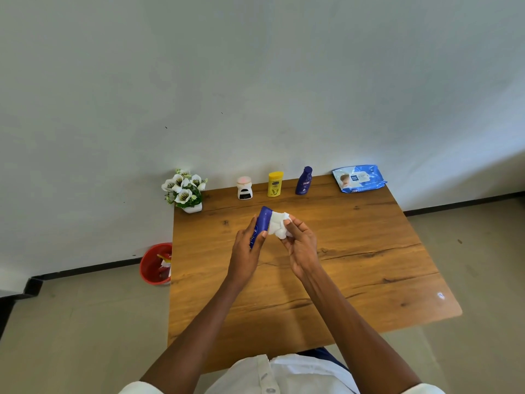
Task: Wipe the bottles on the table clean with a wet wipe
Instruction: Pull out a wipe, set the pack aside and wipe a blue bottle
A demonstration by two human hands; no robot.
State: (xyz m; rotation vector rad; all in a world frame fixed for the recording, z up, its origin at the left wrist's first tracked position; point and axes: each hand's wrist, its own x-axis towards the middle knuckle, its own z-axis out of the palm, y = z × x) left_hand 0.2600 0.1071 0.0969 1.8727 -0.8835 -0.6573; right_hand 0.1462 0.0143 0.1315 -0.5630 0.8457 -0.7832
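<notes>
- Left hand (pixel 246 251) grips a dark blue bottle (pixel 262 223), fingers curled round its lower half; bottle held above the middle of the desk (pixel 369 251), tilted, its top leaning toward the far edge.
- Right hand (pixel 301 245) pinches a bunched white wet wipe (pixel 279 224); wipe pressed against the bottle's right side.
- Along the far edge, left to right: small white jar with pink cap (pixel 244 188), yellow bottle (pixel 275 184), purple-blue bottle (pixel 304 180). All upright, spaced apart.
- Far right corner: blue pack of wipes (pixel 359 178), lying flat.
- Far left corner: white flowers in a small white pot (pixel 186 190).
- On the floor, just beside the desk's left edge: red bin (pixel 155 264) with scraps inside.
</notes>
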